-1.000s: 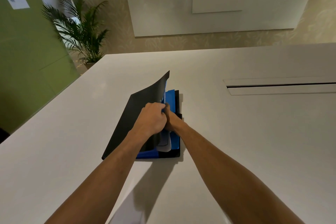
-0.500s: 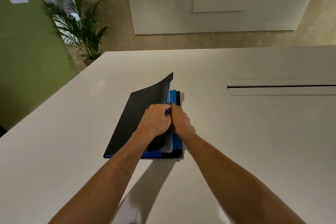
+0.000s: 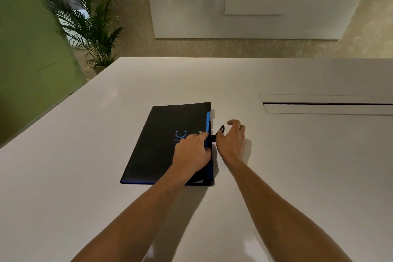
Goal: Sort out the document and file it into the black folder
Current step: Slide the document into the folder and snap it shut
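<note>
Your left hand (image 3: pixel 192 152) presses flat on the closed black folder (image 3: pixel 170 144), which lies on the bench (image 3: pixel 297 166), likely to keep the cover down and the stack from sliding while you work the right edge. Your right hand (image 3: pixel 230 141) sits just beside that edge, its grip pinching a small black strap or tab (image 3: pixel 217 134), probably the closure, with the other fingers spread loose. The document isn't visible, so it is presumably inside, under the cover by the blue dividers (image 3: pixel 208 125).
</note>
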